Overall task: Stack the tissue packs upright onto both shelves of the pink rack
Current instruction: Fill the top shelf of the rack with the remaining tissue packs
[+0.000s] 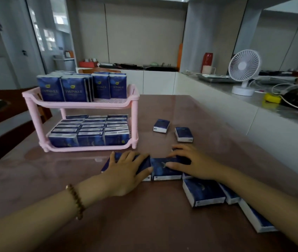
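Note:
The pink two-shelf rack (134,108) stands at the table's far left. Several dark blue tissue packs (71,90) stand upright on the left and middle of its top shelf. The bottom shelf (90,148) is packed with upright packs. My left hand (128,168) lies flat over a pack (111,161) lying on the table in front of the rack. My right hand (186,159) rests on the neighbouring pack (164,170), thumb on its top. Several more packs lie flat under my right forearm (203,192). Two loose packs (161,125) (183,134) lie further back.
The brown table (144,224) meets a white counter (235,110) on the right, which carries a white desk fan (243,71), cables and a yellow object (271,99). A dark wooden chair (2,106) stands left of the rack.

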Available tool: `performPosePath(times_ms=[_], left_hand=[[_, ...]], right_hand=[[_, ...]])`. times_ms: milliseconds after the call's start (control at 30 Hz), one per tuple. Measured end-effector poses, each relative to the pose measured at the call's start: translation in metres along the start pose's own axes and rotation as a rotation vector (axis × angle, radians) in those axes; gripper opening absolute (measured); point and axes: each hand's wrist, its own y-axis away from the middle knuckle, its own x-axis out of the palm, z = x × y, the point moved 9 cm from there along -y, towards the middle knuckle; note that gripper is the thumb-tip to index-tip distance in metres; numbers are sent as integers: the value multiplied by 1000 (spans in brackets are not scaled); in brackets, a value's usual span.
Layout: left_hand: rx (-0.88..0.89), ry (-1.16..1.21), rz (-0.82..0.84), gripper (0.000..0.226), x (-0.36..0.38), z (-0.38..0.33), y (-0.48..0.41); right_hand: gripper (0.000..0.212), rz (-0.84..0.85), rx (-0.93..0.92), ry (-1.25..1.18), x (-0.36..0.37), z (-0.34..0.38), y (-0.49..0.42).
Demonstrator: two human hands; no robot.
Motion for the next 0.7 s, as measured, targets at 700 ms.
performPosePath(times_ms=[700], left_hand=[[125, 381, -312, 46, -55, 110, 49]], right_hand=[[67, -208, -347, 46, 26, 111, -42]])
